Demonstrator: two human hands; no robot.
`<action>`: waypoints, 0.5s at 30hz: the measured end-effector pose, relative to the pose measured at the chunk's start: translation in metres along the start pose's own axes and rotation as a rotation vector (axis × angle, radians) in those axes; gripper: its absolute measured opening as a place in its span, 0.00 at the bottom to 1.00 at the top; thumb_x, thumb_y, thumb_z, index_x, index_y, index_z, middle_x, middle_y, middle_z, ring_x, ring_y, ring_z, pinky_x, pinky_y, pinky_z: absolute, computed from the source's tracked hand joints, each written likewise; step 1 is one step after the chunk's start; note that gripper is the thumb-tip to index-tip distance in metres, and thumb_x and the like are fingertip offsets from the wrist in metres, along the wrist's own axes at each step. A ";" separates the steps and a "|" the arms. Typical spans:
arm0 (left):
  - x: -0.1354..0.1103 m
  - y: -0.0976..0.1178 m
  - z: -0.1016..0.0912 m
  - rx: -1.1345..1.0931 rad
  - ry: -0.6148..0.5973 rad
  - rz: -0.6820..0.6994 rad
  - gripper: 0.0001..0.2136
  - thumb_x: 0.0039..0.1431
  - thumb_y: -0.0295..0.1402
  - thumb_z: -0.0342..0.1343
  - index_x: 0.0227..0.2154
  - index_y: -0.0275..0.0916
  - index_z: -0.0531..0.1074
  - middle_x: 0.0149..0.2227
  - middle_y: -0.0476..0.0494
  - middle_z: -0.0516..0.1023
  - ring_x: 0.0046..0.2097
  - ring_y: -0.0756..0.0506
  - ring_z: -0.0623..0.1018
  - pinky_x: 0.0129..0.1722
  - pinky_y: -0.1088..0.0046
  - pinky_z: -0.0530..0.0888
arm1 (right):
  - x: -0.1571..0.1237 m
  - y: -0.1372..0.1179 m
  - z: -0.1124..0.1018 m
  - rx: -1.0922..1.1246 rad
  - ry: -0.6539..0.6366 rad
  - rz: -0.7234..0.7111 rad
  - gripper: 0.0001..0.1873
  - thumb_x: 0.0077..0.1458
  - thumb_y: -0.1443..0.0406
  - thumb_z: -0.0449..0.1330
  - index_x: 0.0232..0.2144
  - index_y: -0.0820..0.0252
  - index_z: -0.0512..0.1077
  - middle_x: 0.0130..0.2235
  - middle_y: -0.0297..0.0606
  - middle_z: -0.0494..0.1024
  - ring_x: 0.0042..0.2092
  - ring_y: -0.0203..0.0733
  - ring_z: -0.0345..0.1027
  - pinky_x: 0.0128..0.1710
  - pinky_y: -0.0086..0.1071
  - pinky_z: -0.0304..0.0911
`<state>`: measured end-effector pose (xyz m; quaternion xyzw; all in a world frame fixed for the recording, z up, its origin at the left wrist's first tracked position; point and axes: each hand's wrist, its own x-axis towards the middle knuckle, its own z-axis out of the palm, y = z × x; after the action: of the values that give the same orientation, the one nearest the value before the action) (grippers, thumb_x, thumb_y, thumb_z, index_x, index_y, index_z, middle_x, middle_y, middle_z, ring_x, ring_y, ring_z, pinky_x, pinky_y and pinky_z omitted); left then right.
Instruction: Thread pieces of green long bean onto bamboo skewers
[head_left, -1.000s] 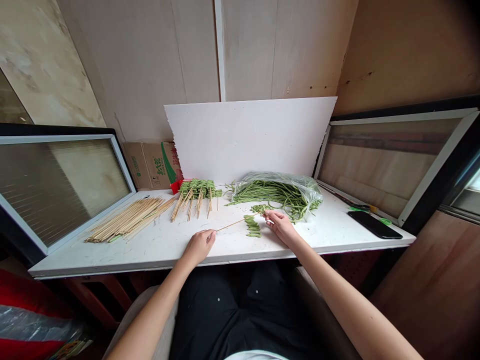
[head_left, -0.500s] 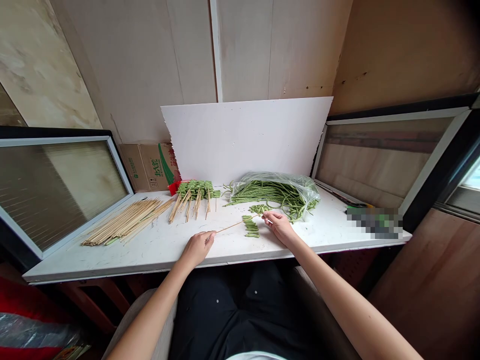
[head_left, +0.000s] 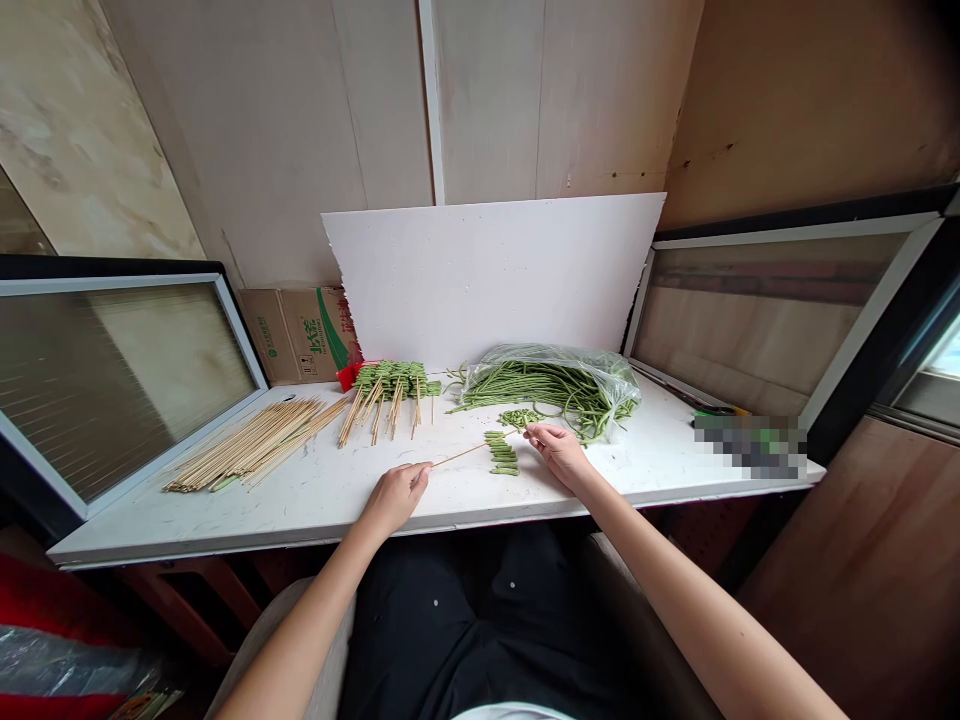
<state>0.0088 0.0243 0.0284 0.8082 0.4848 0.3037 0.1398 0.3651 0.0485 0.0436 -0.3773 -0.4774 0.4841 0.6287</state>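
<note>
A thin bamboo skewer slants above the white tabletop, its near end closed in the fingers of my left hand. At its far end, the fingertips of my right hand are pinched together on the skewer. Whether a bit of bean is also between them is too small to tell. Just below the skewer lies a row of cut green bean pieces, side by side. A small heap of short bean bits sits behind it.
Loose bamboo skewers are piled on the left. Several bean-loaded skewers are stacked at back centre. Long beans spill from a clear plastic bag. A white board and a cardboard box stand behind; framed panels flank the table.
</note>
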 end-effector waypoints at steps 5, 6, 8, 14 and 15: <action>0.000 0.000 -0.001 0.013 -0.003 0.008 0.21 0.74 0.43 0.45 0.50 0.41 0.82 0.47 0.37 0.86 0.46 0.38 0.83 0.48 0.66 0.75 | 0.001 0.001 -0.001 0.015 0.004 0.004 0.19 0.40 0.47 0.79 0.28 0.52 0.84 0.33 0.38 0.81 0.41 0.46 0.72 0.50 0.40 0.68; 0.000 0.000 -0.001 0.020 -0.004 0.010 0.21 0.74 0.43 0.45 0.49 0.40 0.82 0.45 0.37 0.86 0.44 0.39 0.83 0.46 0.66 0.75 | 0.001 0.001 -0.001 0.020 0.012 0.004 0.19 0.39 0.48 0.79 0.27 0.52 0.84 0.33 0.38 0.81 0.41 0.46 0.72 0.51 0.40 0.68; 0.000 0.001 -0.001 0.039 -0.004 0.014 0.22 0.75 0.43 0.44 0.49 0.40 0.82 0.43 0.37 0.85 0.42 0.40 0.82 0.45 0.66 0.75 | 0.002 0.002 0.000 0.027 0.027 0.008 0.19 0.37 0.48 0.79 0.27 0.52 0.84 0.33 0.38 0.82 0.41 0.47 0.72 0.51 0.41 0.68; 0.000 -0.001 0.000 0.056 -0.008 0.024 0.23 0.75 0.43 0.43 0.52 0.38 0.82 0.49 0.35 0.85 0.48 0.38 0.84 0.51 0.64 0.77 | 0.002 0.001 0.001 0.046 0.035 0.035 0.20 0.36 0.50 0.81 0.27 0.55 0.84 0.32 0.40 0.82 0.40 0.46 0.73 0.50 0.39 0.69; 0.000 -0.001 0.000 0.054 -0.008 0.025 0.23 0.75 0.43 0.43 0.52 0.39 0.82 0.50 0.35 0.85 0.50 0.38 0.83 0.53 0.64 0.77 | 0.002 0.002 0.001 0.049 0.037 0.038 0.20 0.36 0.50 0.81 0.27 0.56 0.84 0.32 0.40 0.82 0.40 0.46 0.73 0.50 0.39 0.69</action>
<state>0.0083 0.0248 0.0277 0.8187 0.4824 0.2891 0.1158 0.3636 0.0511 0.0429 -0.3797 -0.4465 0.5006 0.6370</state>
